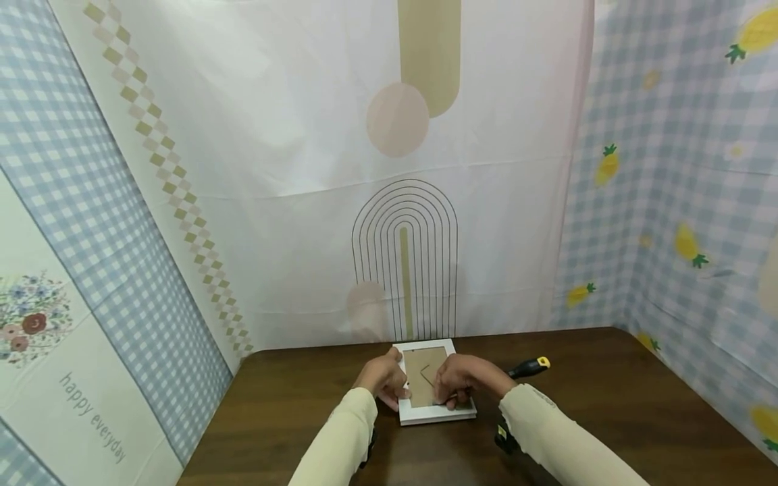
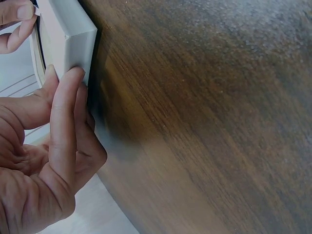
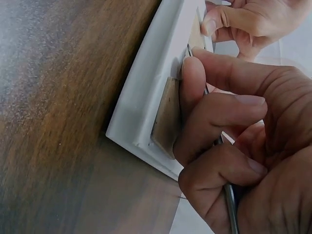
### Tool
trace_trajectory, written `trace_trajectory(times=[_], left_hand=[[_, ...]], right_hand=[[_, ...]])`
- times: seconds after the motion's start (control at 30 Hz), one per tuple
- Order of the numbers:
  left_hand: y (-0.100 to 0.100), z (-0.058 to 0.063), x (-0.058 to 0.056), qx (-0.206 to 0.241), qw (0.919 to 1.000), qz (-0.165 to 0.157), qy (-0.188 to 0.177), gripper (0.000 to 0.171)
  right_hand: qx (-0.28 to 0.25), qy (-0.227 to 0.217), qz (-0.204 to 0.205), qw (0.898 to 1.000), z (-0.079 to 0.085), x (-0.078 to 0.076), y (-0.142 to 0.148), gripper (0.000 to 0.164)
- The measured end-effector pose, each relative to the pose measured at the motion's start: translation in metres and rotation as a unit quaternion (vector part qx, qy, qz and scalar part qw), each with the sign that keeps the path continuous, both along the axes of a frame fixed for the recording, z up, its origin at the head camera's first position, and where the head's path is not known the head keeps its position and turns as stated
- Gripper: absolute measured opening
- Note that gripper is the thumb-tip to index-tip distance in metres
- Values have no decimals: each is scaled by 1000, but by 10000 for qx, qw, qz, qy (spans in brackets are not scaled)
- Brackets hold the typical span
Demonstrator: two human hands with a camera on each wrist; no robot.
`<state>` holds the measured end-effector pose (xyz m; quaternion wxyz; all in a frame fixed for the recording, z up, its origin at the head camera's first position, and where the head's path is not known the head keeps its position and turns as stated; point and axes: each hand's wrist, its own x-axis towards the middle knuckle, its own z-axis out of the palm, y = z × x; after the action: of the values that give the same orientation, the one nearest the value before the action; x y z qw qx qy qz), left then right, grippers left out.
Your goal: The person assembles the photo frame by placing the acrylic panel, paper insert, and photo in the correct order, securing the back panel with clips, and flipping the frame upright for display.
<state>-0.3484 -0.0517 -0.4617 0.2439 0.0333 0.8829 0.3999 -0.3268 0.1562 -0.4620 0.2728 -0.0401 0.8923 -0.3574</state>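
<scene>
A white picture frame (image 1: 425, 415) lies on the table with its brown backing board (image 1: 418, 371) facing up. My left hand (image 1: 384, 378) grips the frame's left side, thumb on the upper edge and fingers against the outer side (image 2: 80, 53). In my right hand (image 1: 457, 379) is a screwdriver (image 1: 529, 368) with a black and yellow handle, which sticks out to the right beyond the wrist. Its metal shaft (image 3: 231, 207) runs through the curled fingers. The right thumb and forefinger pinch close over the board's right edge, and they hide what lies between them.
The brown wooden table (image 1: 292, 405) extends on both sides of the frame. A white patterned cloth (image 1: 304, 270) hangs behind its far edge. Checked cloths stand at the left and right (image 1: 608, 236).
</scene>
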Motion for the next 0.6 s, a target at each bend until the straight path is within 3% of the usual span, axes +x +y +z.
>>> trace_trajectory(times=[0.2, 0.6], left_hand=[[-1, 2, 3, 95, 10000, 14, 1, 77], [0, -3, 0, 262, 9996, 28, -30, 78]], right_hand=[[-131, 402, -140, 9990, -1, 7, 0, 17], [-191, 558, 22, 9983, -2, 8, 3, 18]])
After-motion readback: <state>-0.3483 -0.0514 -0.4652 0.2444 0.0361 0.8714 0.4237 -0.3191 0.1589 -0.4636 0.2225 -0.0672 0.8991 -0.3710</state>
